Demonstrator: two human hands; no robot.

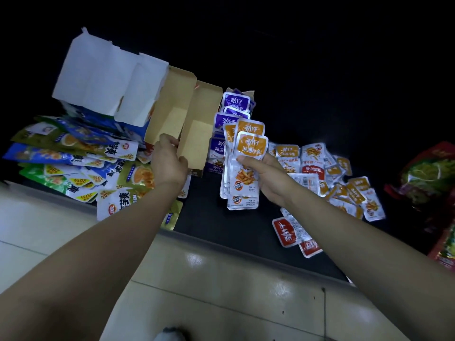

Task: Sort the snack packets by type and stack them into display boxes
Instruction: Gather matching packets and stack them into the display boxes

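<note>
Dim light over a black mat (246,230) spread on pale floor tiles (221,279), seen from the head view. The left hand (170,161) has its fingers curled on the near edge of an empty brown display box (170,112), with a second brown box (199,129) just beside it. The right hand (266,175) pinches a loose fan of orange packets (248,153) under the thumb, held up close to the boxes. Purple packets (236,102) are stacked right behind that fan. More orange packets (344,183) and a few red packets (288,231) lie scattered to the right, and chip bags (73,163) are heaped on the left.

The fan looks uneven, so I'd worry the lower packets could slide out mid-carry. The light box may tip if steadied badly. Orange ones could also land among the purple.
</note>
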